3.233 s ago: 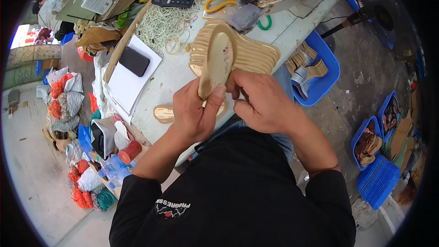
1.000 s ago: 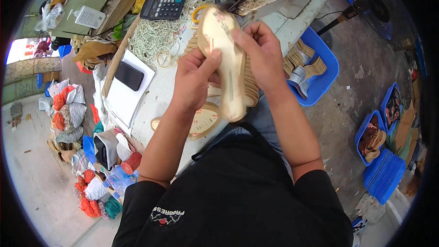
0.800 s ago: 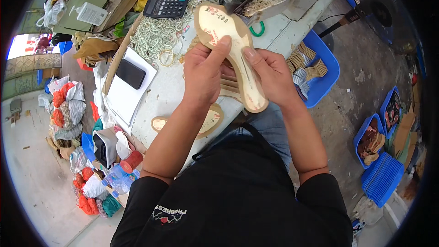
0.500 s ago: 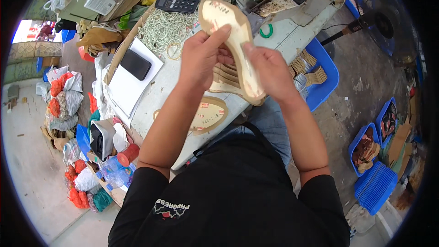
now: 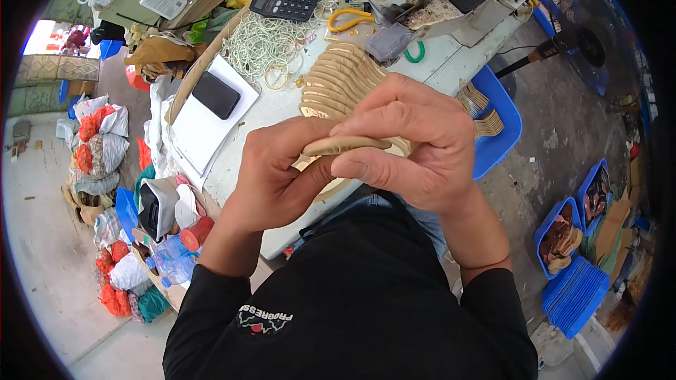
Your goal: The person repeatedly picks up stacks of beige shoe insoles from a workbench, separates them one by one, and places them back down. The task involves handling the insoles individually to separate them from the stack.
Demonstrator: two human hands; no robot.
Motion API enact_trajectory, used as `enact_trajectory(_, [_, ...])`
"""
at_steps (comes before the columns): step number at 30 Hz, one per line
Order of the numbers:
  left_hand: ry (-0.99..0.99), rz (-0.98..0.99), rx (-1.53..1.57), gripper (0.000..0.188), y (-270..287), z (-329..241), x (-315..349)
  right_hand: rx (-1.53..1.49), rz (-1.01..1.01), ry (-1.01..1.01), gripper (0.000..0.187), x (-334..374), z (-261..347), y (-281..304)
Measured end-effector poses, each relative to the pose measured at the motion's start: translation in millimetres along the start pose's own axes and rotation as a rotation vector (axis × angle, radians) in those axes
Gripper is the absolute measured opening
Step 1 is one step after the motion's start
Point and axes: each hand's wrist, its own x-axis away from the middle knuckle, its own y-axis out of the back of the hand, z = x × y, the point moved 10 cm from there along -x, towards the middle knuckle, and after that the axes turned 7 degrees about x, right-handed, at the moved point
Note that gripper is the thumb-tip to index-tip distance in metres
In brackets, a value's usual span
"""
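Note:
Both hands hold one tan shoe insole point(image 5: 345, 145), turned so that its narrow end and wrinkled edge face me. My left hand point(image 5: 271, 169) is closed on its left side, thumb below and fingers above. From the right, my right hand point(image 5: 419, 144) pinches it between thumb and fingers; the rest of its length is hidden behind this hand. Just beyond, a row of similar insoles point(image 5: 338, 77) lies overlapped on the white table point(image 5: 250, 137). Under my hands, a pale piece on the table shows only in part.
At the table's left lie a black phone point(image 5: 216, 95) on white paper, tangled pale cords point(image 5: 257, 46) and a calculator point(image 5: 285, 0). Yellow-handled scissors point(image 5: 350, 20) lie beyond the insoles. A blue bin point(image 5: 503, 116) holding more insoles and a fan point(image 5: 588, 46) stand at the right.
The insole has come closer to me and turned from face-up to edge-on. Both hands have shifted their grip on it, uncovering the row of insoles and the scissors.

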Motion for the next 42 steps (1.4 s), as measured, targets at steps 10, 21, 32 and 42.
enact_trajectory(10, [-0.168,0.064,-0.230,0.025,-4.7,-8.5,0.2,0.178,-0.080,0.108,0.031,2.4,14.8,1.8])
enact_trajectory(21, [0.342,0.259,-0.646,0.078,18.1,132.8,128.5,0.640,0.287,-0.212,0.032,114.7,-108.0,-52.8])
enact_trajectory(32, [0.302,0.365,-0.405,0.053,34.7,122.1,99.2,0.138,0.246,-0.599,0.048,106.1,-128.7,-76.0])
enact_trajectory(42, [0.065,0.387,-0.455,0.042,5.2,69.7,32.7,-0.664,0.299,-1.024,0.016,106.7,-148.3,-83.4])
